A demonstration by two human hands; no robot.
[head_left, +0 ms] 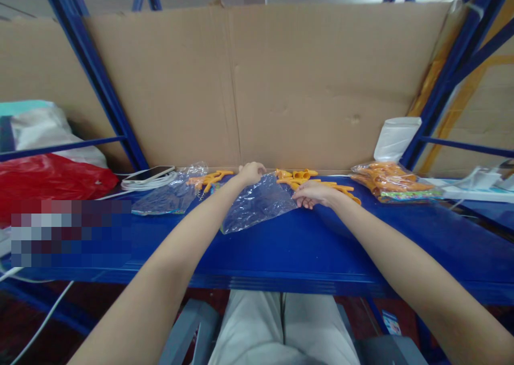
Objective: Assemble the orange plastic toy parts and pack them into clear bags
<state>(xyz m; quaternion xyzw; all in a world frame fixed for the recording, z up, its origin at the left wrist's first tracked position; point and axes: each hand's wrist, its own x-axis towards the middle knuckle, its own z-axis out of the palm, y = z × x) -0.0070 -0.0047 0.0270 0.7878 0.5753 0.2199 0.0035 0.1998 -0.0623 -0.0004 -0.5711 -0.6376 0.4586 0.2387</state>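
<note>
A clear plastic bag (257, 204) lies on the blue shelf (281, 252) in front of me. My left hand (251, 172) is closed on the bag's far top edge. My right hand (311, 194) rests at the bag's right corner, fingers curled down and pinching it. Just behind and to the right of my right hand lies a loose pile of orange plastic parts (305, 179). More orange parts (211, 179) lie to the left of my left hand.
Another clear bag (171, 196) lies to the left, with a phone (150, 173) on white cable behind it. A filled bag of orange parts (391, 183) and a white bag stack (395, 138) sit right. Cardboard backs the shelf; a red bag (48, 180) lies far left.
</note>
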